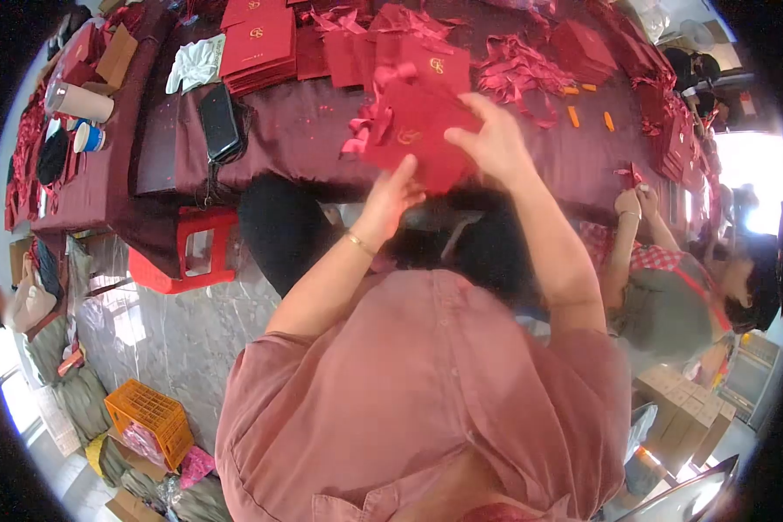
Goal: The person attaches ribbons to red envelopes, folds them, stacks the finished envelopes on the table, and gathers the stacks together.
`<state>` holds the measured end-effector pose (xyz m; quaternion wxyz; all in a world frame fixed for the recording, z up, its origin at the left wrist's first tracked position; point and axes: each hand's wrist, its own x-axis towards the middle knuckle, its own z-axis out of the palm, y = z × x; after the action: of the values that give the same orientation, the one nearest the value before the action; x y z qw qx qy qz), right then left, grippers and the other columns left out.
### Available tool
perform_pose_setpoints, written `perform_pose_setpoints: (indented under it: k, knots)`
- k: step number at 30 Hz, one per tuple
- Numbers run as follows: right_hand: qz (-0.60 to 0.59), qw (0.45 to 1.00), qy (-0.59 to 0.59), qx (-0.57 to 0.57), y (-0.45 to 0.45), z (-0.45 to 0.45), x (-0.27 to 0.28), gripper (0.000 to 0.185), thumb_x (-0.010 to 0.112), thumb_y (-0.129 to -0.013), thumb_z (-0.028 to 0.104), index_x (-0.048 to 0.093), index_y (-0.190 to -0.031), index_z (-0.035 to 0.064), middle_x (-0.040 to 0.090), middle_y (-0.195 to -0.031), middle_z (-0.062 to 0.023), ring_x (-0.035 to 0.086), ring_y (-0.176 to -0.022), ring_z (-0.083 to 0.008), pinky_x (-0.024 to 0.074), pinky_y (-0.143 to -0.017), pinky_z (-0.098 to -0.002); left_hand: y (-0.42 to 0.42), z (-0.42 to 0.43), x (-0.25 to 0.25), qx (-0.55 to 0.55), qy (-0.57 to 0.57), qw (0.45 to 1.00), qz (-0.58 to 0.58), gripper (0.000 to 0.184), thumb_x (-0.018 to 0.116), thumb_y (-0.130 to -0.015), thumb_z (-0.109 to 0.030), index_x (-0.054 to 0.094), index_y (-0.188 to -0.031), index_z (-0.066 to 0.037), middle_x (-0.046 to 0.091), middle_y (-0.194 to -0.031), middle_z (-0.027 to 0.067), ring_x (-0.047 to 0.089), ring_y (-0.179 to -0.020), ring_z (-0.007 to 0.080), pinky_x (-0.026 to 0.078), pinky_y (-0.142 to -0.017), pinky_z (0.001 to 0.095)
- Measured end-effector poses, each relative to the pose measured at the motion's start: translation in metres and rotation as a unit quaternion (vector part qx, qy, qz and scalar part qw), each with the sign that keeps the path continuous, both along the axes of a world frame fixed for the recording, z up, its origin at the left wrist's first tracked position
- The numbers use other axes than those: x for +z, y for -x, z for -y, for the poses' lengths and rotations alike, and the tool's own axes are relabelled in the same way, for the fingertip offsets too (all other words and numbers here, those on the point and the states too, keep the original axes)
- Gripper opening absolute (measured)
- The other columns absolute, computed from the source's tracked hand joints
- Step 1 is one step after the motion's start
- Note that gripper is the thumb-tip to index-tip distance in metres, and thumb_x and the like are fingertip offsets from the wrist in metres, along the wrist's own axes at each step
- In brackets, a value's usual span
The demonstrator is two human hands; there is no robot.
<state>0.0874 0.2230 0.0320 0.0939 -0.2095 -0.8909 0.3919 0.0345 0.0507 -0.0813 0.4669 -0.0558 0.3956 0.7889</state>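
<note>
A flat red gift bag [418, 130] with a gold logo is tilted above the near side of the table, between my two hands. My left hand [394, 198], with a bracelet at the wrist, grips its lower left edge, thumb on top. Along the upper right edge, the fingers and thumb of my right hand [496, 143] are closed on the same bag; slight blur softens the fingertips. Pink-red ribbon [361, 130] shows at the bag's left side. Just behind lie more red bags [439, 63] with gold logos and a heap of ribbons [513, 71].
A stack of red bags [257, 52], a white cloth [194, 65] and a black phone [220, 123] lie on the dark red tablecloth [296, 130]. Small orange tools [574, 116] rest right. A co-worker's hands [639, 202] work at the right edge. A red stool [161, 270] stands left below.
</note>
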Motion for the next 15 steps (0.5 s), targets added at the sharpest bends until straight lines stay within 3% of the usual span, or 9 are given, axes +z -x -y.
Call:
perform_pose_setpoints:
  k: [2, 4, 5, 6, 7, 8, 10, 12, 15]
  knots:
    - [-0.052, 0.989, -0.137, 0.020, 0.001, 0.003, 0.024, 0.052, 0.073, -0.072, 0.016, 0.057, -0.120, 0.0013, 0.060, -0.118, -0.0183, 0.057, -0.112, -0.0315, 0.0443, -0.095, -0.0372, 0.001, 0.002, 0.003, -0.176, 0.093, 0.980, -0.001, 0.039, 0.056, -0.092, -0.033, 0.054, -0.120, -0.006, 0.065, -0.104, 0.0068, 0.063, -0.096, 0.0198, 0.049, -0.086, 0.0362]
    - [-0.057, 0.981, -0.179, 0.038, 0.000, 0.000, 0.016, 0.055, 0.073, -0.071, 0.018, 0.055, -0.123, 0.0073, 0.060, -0.118, -0.0156, 0.055, -0.111, -0.0334, 0.0435, -0.096, -0.0388, -0.006, 0.005, 0.010, -0.185, 0.090, 0.976, -0.079, 0.035, 0.060, -0.091, -0.026, 0.055, -0.118, -0.005, 0.066, -0.098, 0.0043, 0.064, -0.090, 0.0189, 0.050, -0.084, 0.0341]
    - [-0.030, 0.973, -0.215, 0.079, -0.001, -0.001, 0.006, 0.057, 0.072, -0.072, 0.018, 0.053, -0.124, 0.0077, 0.059, -0.118, -0.0159, 0.056, -0.110, -0.0335, 0.0439, -0.095, -0.0394, -0.010, 0.004, 0.010, -0.137, 0.119, 0.948, -0.262, 0.036, 0.064, -0.088, -0.023, 0.055, -0.117, -0.004, 0.066, -0.096, 0.0049, 0.064, -0.087, 0.0189, 0.050, -0.083, 0.0332]
    - [-0.004, 0.961, -0.250, 0.119, -0.002, -0.003, -0.008, 0.059, 0.072, -0.072, 0.019, 0.052, -0.126, 0.0081, 0.059, -0.118, -0.0161, 0.056, -0.109, -0.0336, 0.0442, -0.094, -0.0400, -0.013, 0.005, 0.012, -0.084, 0.144, 0.885, -0.435, 0.037, 0.067, -0.085, -0.020, 0.055, -0.116, -0.003, 0.067, -0.094, 0.0054, 0.064, -0.083, 0.0190, 0.050, -0.081, 0.0322]
    - [-0.012, 0.954, -0.273, 0.126, 0.001, -0.002, -0.024, 0.064, 0.074, -0.069, 0.025, 0.048, -0.126, 0.0127, 0.061, -0.099, -0.0124, 0.059, -0.096, -0.0316, 0.0460, -0.081, -0.0428, -0.010, 0.007, 0.030, -0.042, 0.161, 0.823, -0.543, 0.041, 0.071, -0.078, -0.009, 0.055, -0.115, -0.002, 0.064, -0.100, 0.0096, 0.062, -0.087, 0.0239, 0.048, -0.083, 0.0344]
    - [-0.011, 0.954, -0.273, 0.126, -0.003, -0.006, -0.033, 0.064, 0.074, -0.069, 0.025, 0.048, -0.126, 0.0127, 0.061, -0.099, -0.0124, 0.059, -0.096, -0.0316, 0.0460, -0.081, -0.0428, -0.007, 0.009, 0.036, -0.042, 0.161, 0.823, -0.543, 0.041, 0.071, -0.078, -0.009, 0.055, -0.115, -0.002, 0.064, -0.100, 0.0096, 0.062, -0.087, 0.0239, 0.048, -0.083, 0.0344]
    - [0.023, 0.946, -0.313, 0.082, -0.001, -0.002, -0.025, 0.066, 0.075, -0.068, 0.027, 0.048, -0.127, 0.0139, 0.061, -0.101, -0.0114, 0.058, -0.098, -0.0304, 0.0456, -0.083, -0.0430, 0.008, 0.008, 0.042, 0.061, 0.155, 0.613, -0.772, 0.047, 0.072, -0.072, -0.007, 0.055, -0.115, -0.004, 0.060, -0.110, 0.0129, 0.057, -0.100, 0.0294, 0.046, -0.088, 0.0374]
    - [0.041, 0.943, -0.318, 0.089, -0.001, 0.000, -0.020, 0.069, 0.076, -0.067, 0.029, 0.047, -0.128, 0.0140, 0.061, -0.103, -0.0109, 0.058, -0.099, -0.0301, 0.0452, -0.084, -0.0428, 0.023, 0.007, 0.046, 0.047, 0.156, 0.577, -0.801, 0.061, 0.076, -0.066, -0.011, 0.051, -0.121, -0.007, 0.052, -0.124, 0.0118, 0.048, -0.116, 0.0310, 0.037, -0.099, 0.0425]
    - [0.042, 0.935, -0.337, 0.100, -0.003, -0.001, -0.018, 0.075, 0.077, -0.066, 0.032, 0.045, -0.131, 0.0137, 0.060, -0.107, -0.0101, 0.057, -0.102, -0.0301, 0.0441, -0.086, -0.0429, 0.048, 0.002, 0.062, 0.082, 0.217, 0.512, -0.827, 0.080, 0.080, -0.059, -0.017, 0.045, -0.131, -0.011, 0.044, -0.134, 0.0109, 0.040, -0.125, 0.0308, 0.034, -0.102, 0.0447]
